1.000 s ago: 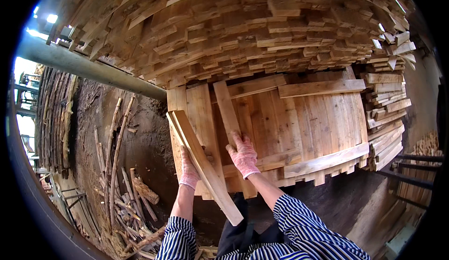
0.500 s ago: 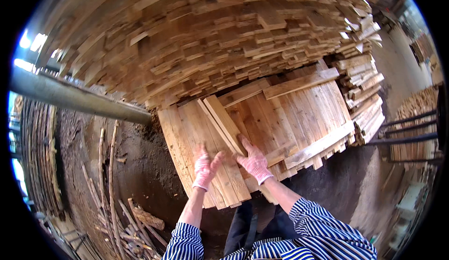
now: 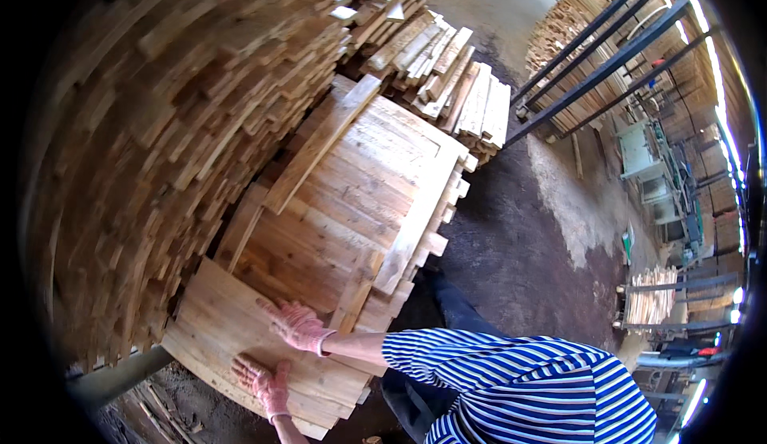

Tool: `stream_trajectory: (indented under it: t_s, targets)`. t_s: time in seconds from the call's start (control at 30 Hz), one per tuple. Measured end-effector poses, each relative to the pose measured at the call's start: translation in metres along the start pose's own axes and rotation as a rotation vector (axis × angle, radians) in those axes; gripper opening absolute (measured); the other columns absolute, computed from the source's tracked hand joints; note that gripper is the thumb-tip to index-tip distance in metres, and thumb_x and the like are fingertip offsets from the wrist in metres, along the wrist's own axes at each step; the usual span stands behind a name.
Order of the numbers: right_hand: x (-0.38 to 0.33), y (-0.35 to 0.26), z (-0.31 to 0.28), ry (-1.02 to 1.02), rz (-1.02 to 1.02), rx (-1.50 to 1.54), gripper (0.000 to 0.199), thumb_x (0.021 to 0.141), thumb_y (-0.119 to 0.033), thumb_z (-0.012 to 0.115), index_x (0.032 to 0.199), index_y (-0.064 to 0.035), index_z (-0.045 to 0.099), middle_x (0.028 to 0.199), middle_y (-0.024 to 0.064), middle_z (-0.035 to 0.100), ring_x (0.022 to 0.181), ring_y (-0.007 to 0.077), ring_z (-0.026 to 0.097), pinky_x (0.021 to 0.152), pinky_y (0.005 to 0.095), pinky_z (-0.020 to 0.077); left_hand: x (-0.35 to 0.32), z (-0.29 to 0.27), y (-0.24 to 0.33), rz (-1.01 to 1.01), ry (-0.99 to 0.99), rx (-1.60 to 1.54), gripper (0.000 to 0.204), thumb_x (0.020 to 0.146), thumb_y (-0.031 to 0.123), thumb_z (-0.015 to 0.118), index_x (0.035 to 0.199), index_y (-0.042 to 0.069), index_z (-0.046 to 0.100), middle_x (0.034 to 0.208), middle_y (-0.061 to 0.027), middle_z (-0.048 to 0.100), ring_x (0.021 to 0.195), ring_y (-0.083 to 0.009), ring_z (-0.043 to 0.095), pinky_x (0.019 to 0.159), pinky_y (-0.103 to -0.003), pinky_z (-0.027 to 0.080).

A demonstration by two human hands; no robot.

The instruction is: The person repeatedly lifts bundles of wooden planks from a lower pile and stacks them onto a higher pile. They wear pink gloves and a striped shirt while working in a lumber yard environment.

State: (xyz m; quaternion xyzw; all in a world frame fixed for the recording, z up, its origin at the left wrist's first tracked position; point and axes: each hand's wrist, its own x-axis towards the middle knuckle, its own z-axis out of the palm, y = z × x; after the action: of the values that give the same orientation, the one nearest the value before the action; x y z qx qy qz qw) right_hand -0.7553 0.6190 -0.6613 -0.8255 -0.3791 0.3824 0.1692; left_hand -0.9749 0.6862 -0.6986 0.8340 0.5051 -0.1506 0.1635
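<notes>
Both my hands wear pink knitted gloves. My left hand (image 3: 264, 384) is open, fingers spread over the near end of a layer of pale wooden planks (image 3: 228, 316) laid side by side. Farther up, my right hand (image 3: 296, 326) also rests open, its palm down on the planks near the layer's inner edge. Beyond it are lower planks (image 3: 319, 228) with a long crosswise board (image 3: 323, 144) toward the tall stack. A pale board (image 3: 419, 220) lies along the opposite side, and a shorter board (image 3: 355, 288) lies near my right wrist.
A tall wall of stacked boards (image 3: 160, 140) rises along the left. Loose board ends (image 3: 479, 108) pile up beyond the planks. A dark metal frame (image 3: 607, 60) stands at upper right, a pale green machine (image 3: 659, 172) at right. A round pole (image 3: 128, 376) runs at lower left.
The view has swung to the right. The boards that stood raised by my right hand now lie level with the plank layer, and both hands rest spread on it.
</notes>
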Motion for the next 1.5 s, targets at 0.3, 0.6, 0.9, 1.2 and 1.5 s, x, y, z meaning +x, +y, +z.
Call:
stream_trajectory:
  t_s: [0.3,0.6,0.9,1.2,1.5]
  targets:
    - [-0.005,0.102,-0.162,-0.147,-0.347,0.497,0.076,0.098,-0.042,0.056,0.160,-0.0176,0.018,0.161,0.0148,0.030,0.144,0.0368,0.036,0.115,0.0449,0.0383,0.009,0.001,0.028,-0.122,0.374,0.140,0.108,0.086,0.079,0.050,0.160,0.010,0.014,0.150,-0.0388,0.031,0.124,-0.0386,0.057,0.076,-0.059,0.058]
    - [0.055,0.535,-0.416,0.808,0.311,1.000,0.066,0.096,-0.016,0.064,0.153,-0.0052,0.035,0.150,0.0196,0.046,0.139,0.0300,0.045,0.112,0.0386,0.0404,0.126,-0.063,0.629,0.262,-0.239,-1.039,0.063,0.097,0.028,0.065,0.146,-0.004,0.042,0.148,-0.0188,0.048,0.137,-0.0285,0.045,0.115,-0.039,0.036]
    - [0.149,0.696,-0.515,0.680,0.680,0.880,0.104,0.086,-0.064,0.062,0.159,-0.0081,0.013,0.154,0.0313,0.034,0.141,0.0449,0.037,0.115,0.0443,0.0331,0.278,0.069,0.900,0.330,-0.353,-0.786,0.078,0.091,0.056,0.067,0.132,-0.009,0.055,0.127,-0.0215,0.064,0.115,-0.0264,0.060,0.102,-0.036,0.044]
    - [0.138,0.710,-0.527,0.880,0.515,1.590,0.107,0.083,-0.040,0.080,0.158,-0.0025,0.015,0.140,0.0193,0.052,0.124,0.0261,0.054,0.105,0.0363,0.0443,0.207,0.105,0.959,0.293,-0.503,-0.581,0.082,0.088,0.075,0.052,0.113,-0.001,0.069,0.098,-0.0213,0.070,0.093,-0.0320,0.067,0.085,-0.041,0.050]
    - [0.067,0.715,-0.546,0.674,0.463,1.500,0.071,0.088,-0.038,0.077,0.137,0.0034,0.048,0.120,0.0153,0.064,0.109,0.0227,0.062,0.092,0.0360,0.0525,0.177,0.100,1.007,0.342,-1.029,-1.184,0.058,0.091,0.038,0.074,0.132,0.002,0.057,0.117,-0.0067,0.067,0.105,-0.0160,0.064,0.094,-0.032,0.051]
